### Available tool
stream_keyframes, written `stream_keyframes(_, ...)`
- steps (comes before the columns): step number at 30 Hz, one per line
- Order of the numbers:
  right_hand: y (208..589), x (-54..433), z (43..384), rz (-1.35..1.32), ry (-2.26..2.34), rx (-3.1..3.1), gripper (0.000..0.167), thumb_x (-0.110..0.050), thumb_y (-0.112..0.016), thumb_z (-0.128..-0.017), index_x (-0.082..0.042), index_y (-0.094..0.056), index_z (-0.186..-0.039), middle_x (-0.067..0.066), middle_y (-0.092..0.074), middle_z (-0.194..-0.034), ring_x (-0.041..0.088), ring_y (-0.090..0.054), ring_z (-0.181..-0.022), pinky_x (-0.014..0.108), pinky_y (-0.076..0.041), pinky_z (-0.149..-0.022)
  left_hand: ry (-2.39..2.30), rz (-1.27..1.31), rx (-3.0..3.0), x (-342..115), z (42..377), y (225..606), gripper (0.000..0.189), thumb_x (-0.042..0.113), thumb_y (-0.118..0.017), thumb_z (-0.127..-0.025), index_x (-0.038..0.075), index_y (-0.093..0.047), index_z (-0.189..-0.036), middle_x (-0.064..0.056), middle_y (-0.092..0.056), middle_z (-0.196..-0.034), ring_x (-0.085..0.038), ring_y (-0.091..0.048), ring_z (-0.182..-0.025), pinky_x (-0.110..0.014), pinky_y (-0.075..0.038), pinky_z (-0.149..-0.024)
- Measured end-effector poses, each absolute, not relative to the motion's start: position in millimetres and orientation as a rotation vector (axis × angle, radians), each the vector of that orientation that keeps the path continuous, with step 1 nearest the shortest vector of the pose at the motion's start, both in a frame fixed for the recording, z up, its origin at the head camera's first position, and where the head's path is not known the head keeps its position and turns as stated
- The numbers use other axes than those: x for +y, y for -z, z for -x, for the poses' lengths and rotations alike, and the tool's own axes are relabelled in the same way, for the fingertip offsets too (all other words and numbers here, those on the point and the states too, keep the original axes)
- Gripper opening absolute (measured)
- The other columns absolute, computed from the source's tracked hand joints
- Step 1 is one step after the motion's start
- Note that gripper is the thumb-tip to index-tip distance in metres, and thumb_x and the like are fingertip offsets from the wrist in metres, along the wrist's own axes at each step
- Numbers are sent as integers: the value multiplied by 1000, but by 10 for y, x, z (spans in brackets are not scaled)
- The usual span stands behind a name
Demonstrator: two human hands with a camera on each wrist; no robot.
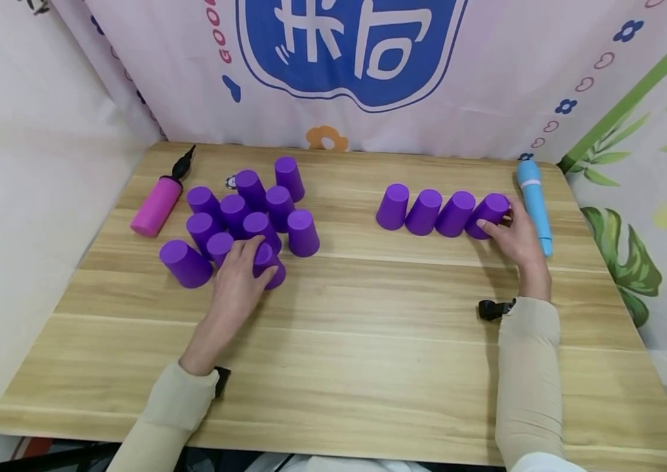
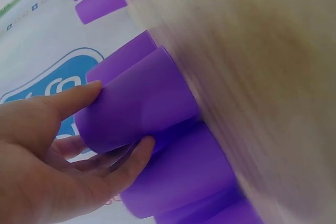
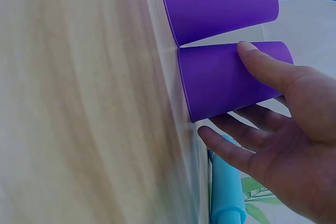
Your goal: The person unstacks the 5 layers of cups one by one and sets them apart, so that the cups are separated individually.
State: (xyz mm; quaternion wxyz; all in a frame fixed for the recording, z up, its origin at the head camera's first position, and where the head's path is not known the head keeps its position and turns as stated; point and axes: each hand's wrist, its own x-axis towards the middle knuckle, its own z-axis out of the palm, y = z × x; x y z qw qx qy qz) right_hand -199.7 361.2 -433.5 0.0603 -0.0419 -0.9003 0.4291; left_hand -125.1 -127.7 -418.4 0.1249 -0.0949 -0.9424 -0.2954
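Note:
Upside-down purple cups stand on the table in two sets. At the front of the left cluster, my left hand holds a purple cup from above. In the left wrist view the thumb lies on one side of that cup and the fingers are round the other. On the right, several cups stand in a row, close together. My right hand grips the row's rightmost cup. The right wrist view shows the thumb on the side of this cup and fingers partly hidden behind it.
A pink hand pump with a black nozzle lies left of the cluster. Just right of my right hand lies a light blue pump-like tube. A printed curtain hangs behind the wooden table.

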Motion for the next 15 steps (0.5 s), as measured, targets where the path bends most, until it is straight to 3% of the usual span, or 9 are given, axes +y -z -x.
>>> stream_keyframes(4,4329,3599,1993,135,-1289,-2748,70,-21,-67,-91,-5,-28,-148,25,-43,-140,41,-40,-130,51,-35,-108,756,308,-2645,-1205,1120,3980,61,15,-76,-84,2,-48,-136,-22,-50,-127,-40,-51,-107,-57,-50,-80)
stream_keyframes(8,4329,3588,2013,131,-1288,-2750,71,-23,-66,-92,-6,-28,-149,25,-43,-140,41,-40,-130,51,-34,-108,857,497,-2496,-900,1119,3656,57,15,-76,-84,4,-51,-134,-19,-51,-129,-36,-51,-112,-49,-50,-87)
stream_keyframes(12,4335,3613,2007,143,-1303,-2724,71,-19,-67,-91,-5,-28,-149,25,-42,-140,41,-40,-130,50,-34,-108,1078,748,-2470,-360,1405,3565,59,16,-73,-86,4,-47,-137,-17,-49,-133,-31,-50,-119,-40,-44,-101)
stream_keyframes(15,4340,3591,2005,148,-1305,-2728,70,-17,-67,-91,-5,-28,-149,24,-42,-140,41,-41,-129,49,-35,-108,1198,746,-2561,14,1693,3664,64,23,-70,-89,7,-39,-143,-15,-45,-136,-27,-48,-123,-36,-42,-103)
